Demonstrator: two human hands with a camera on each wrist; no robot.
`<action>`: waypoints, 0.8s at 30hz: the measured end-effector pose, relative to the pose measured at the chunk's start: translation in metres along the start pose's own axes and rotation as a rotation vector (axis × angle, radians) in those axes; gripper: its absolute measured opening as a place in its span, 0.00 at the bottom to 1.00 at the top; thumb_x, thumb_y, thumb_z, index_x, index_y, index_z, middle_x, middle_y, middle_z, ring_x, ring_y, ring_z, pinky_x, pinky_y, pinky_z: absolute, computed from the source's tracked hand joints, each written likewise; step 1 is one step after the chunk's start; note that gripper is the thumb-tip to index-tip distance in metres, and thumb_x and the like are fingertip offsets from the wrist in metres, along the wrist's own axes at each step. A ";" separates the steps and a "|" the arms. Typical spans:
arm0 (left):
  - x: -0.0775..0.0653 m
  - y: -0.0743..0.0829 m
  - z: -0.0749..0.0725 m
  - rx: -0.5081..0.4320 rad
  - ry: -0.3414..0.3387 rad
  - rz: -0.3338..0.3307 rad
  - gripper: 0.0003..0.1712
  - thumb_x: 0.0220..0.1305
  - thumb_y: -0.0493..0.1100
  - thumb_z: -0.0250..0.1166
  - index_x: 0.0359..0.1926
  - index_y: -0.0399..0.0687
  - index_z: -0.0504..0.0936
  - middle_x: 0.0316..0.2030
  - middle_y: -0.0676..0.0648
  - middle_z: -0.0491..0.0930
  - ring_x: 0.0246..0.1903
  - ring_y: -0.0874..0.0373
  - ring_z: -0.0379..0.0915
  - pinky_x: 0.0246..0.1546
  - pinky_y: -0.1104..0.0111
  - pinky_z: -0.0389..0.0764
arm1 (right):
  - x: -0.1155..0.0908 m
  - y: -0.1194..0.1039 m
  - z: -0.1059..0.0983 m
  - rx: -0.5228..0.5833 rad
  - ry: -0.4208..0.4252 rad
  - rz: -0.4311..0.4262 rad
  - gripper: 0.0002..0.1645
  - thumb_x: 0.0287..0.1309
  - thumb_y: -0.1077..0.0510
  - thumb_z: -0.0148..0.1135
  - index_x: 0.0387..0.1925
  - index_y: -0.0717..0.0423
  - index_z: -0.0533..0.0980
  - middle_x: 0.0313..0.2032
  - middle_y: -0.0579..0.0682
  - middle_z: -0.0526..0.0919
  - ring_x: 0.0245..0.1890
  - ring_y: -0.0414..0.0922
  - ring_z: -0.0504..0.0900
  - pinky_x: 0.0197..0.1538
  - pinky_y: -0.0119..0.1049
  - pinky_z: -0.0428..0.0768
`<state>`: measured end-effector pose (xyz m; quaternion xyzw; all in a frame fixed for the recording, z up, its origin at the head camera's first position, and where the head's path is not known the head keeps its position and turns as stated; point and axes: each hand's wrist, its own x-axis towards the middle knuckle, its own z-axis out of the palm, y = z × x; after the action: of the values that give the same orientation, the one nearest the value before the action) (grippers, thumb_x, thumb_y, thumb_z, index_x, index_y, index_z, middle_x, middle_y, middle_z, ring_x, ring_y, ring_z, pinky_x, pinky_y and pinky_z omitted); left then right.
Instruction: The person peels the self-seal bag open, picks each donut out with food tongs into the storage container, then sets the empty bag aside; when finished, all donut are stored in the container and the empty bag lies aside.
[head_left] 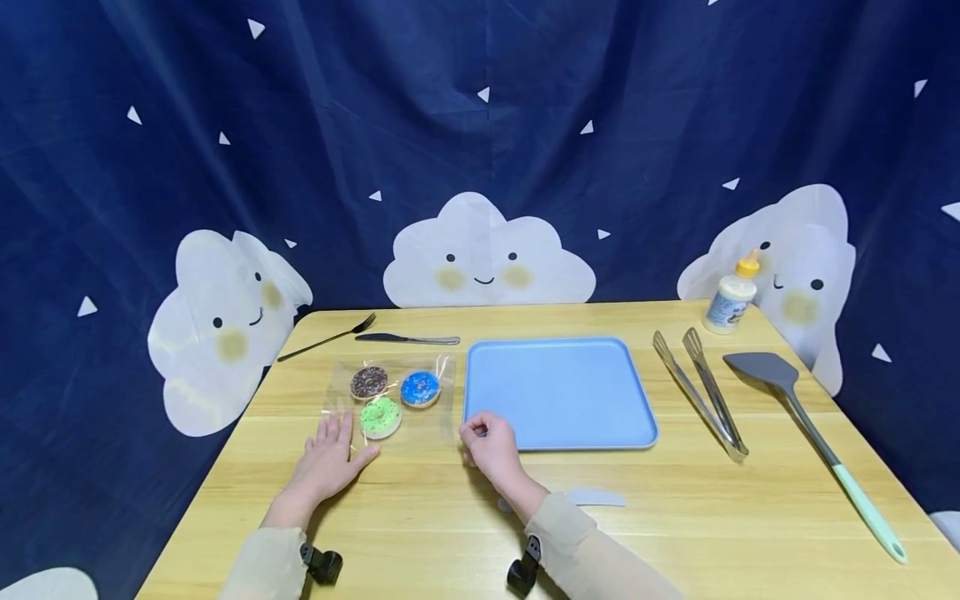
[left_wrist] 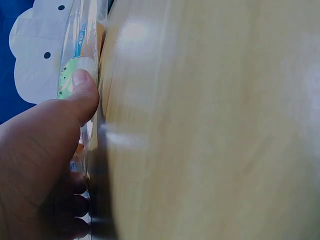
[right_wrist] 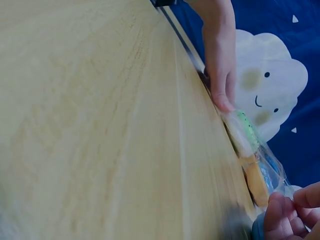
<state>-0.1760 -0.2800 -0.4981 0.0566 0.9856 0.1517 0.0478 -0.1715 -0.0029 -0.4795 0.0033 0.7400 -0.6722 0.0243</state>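
Observation:
A clear plastic bag [head_left: 427, 429] lies on the table with three doughnuts in it: a chocolate one [head_left: 369, 382], a blue-iced one [head_left: 420, 389] and a green-iced one [head_left: 381, 417]. My left hand [head_left: 330, 454] rests with spread fingers on the bag's left edge, its thumb beside the green doughnut. At the bag's right edge, my right hand [head_left: 495, 450] has curled fingers and pinches the plastic, as the right wrist view shows. That hand overlaps the near left corner of a blue tray [head_left: 558, 396].
A fork [head_left: 330, 336] and a table knife [head_left: 408, 339] lie behind the bag. To the right are metal tongs [head_left: 708, 400], a grey spatula [head_left: 810, 433] and a squeeze bottle [head_left: 730, 304]. A pale flat blade [head_left: 596, 497] lies partly under my right forearm.

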 end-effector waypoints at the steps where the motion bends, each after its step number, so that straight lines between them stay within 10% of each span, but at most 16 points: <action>1: 0.000 0.000 0.000 0.001 -0.002 -0.002 0.56 0.62 0.72 0.43 0.69 0.29 0.42 0.67 0.24 0.36 0.64 0.27 0.31 0.59 0.34 0.39 | 0.000 0.000 -0.001 0.007 -0.003 0.008 0.04 0.57 0.68 0.57 0.27 0.66 0.74 0.21 0.52 0.74 0.17 0.49 0.78 0.23 0.40 0.81; 24: -0.002 0.003 -0.002 0.020 -0.001 -0.002 0.55 0.62 0.72 0.43 0.69 0.28 0.44 0.67 0.24 0.37 0.64 0.27 0.31 0.58 0.33 0.39 | -0.004 -0.001 -0.010 0.003 -0.044 0.027 0.04 0.55 0.68 0.58 0.27 0.67 0.73 0.21 0.62 0.77 0.14 0.49 0.77 0.20 0.42 0.81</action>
<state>-0.1737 -0.2783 -0.4948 0.0563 0.9871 0.1418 0.0481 -0.1682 0.0074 -0.4771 -0.0016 0.7383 -0.6726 0.0495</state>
